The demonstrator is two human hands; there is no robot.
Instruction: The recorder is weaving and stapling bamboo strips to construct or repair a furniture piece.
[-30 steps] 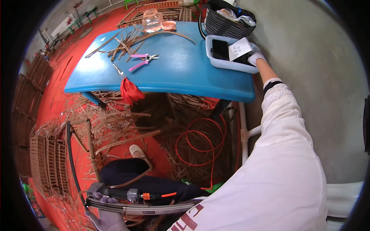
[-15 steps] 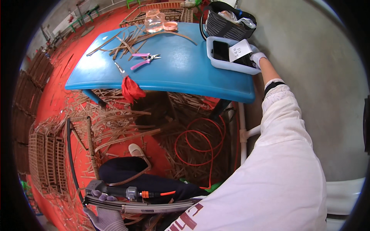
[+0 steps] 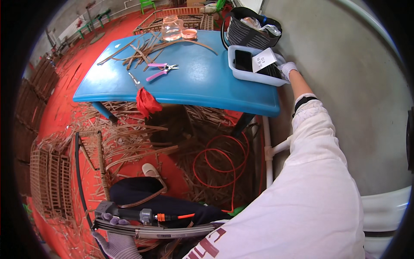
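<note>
My left hand (image 3: 117, 242), in a grey striped glove, grips a pneumatic staple gun (image 3: 159, 232) by its long metal magazine, low over my lap. An orange air hose (image 3: 186, 216) is coupled to the gun's grip end. Stretched far out to the right, my gloved right hand (image 3: 288, 69) reaches over the rim of a white plastic box (image 3: 254, 78). Its fingers are bent at dark pieces inside, and the fingertips are hidden. A black phone-like slab (image 3: 243, 61) and a white paper card (image 3: 264, 60) lie in the same box.
The blue table (image 3: 194, 86) bears pink-handled pruning shears (image 3: 158, 72), loose brown strips (image 3: 144, 52) and a clear jar (image 3: 171, 29). A striped black bag (image 3: 253, 32) stands behind the box. A partly woven frame (image 3: 101, 159) leans by my leg; red hose (image 3: 207, 162) coils under the table.
The whole view has shifted slightly, so the box and my right hand sit a little further left. My right hand stays at the box; my left hand still holds the staple gun.
</note>
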